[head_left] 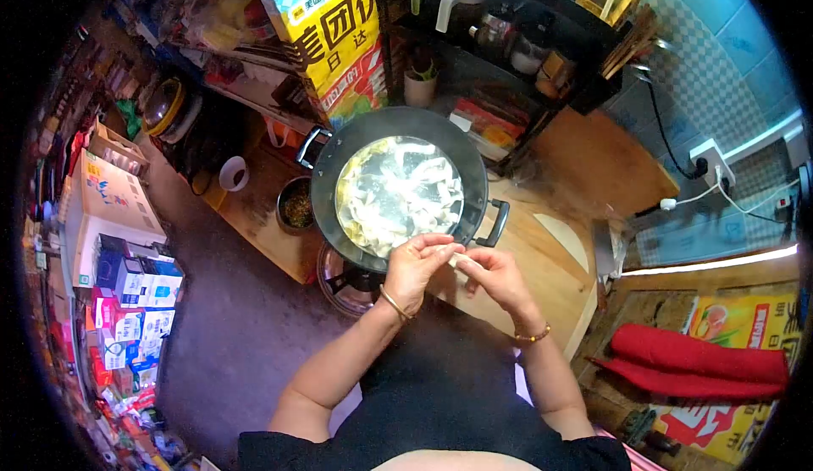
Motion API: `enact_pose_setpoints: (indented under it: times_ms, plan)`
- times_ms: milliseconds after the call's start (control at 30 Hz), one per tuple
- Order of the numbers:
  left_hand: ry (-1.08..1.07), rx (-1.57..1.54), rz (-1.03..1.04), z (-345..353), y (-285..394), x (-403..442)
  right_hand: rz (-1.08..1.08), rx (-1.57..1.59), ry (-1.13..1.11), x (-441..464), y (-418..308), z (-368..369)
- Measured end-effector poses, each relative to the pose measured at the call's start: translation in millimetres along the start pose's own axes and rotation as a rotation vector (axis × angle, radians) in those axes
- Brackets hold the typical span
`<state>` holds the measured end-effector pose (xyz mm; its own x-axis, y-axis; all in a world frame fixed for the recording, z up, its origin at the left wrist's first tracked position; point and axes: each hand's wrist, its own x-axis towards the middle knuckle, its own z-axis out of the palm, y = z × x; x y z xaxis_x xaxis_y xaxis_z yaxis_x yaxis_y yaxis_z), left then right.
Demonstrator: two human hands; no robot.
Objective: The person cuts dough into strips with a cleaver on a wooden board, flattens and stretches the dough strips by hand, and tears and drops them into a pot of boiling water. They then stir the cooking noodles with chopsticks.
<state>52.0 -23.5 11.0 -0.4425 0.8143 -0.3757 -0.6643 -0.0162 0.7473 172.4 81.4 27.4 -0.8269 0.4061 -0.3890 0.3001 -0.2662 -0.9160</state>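
A large black two-handled pot [329, 200] stands before me, with many white, flattish pieces [398, 191] lying in its shiny liquid. Over the pot's near rim, my left hand [411, 272] is closed, with thumb and fingertips pinched together. Right beside it, my right hand [501, 280] is also closed in a pinch. Between the two sets of fingertips shows a small pale piece that looks like dough [458, 260], mostly hidden by the fingers. Its exact kind is hard to make out.
Left of the pot are a small dark-filled bowl [295, 206] and a white cup [234, 174]. A glass lid [343, 285] lies under the near rim. Behind stand a potted plant [420, 85] and a shelf with jars [495, 26]. Cables hang by a power strip [710, 159].
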Motion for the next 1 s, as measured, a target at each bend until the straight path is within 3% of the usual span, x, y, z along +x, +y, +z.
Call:
enact_pose_setpoints:
  times_ms: [133,200,400,467,533,633,700,800,867,1000]
  plan:
    - [0.030,0.051,0.086,-3,3,3,-0.117,0.063,0.015,1,17,-2]
    - [0.090,0.048,-0.015,0,8,0,-0.069,0.137,-0.028,-3,19,-9]
    - [0.004,-0.138,-0.009,-4,-10,4,-0.051,0.358,-0.072,-5,19,-12]
    - [0.033,-0.415,-0.196,-4,-19,1,-0.059,0.350,-0.064,0,23,-13]
    - [-0.275,-0.401,-0.380,-2,-17,-8,-0.067,0.342,-0.055,2,22,-13]
    - [-0.295,-0.429,-0.368,-6,-37,-4,-0.031,0.312,-0.052,-2,16,-6]
    - [-0.182,-0.298,-0.148,-2,-35,2,-0.030,0.241,-0.048,-2,17,-6]
    - [-0.007,-0.195,-0.100,-2,-18,3,-0.012,0.136,0.002,-2,22,-8]
    - [-0.009,-0.131,-0.089,-5,-12,2,-0.034,-0.091,-0.021,-2,28,-12]
    - [0.058,-0.192,-0.074,-7,-1,-1,-0.037,-0.009,-0.096,-10,22,-16]
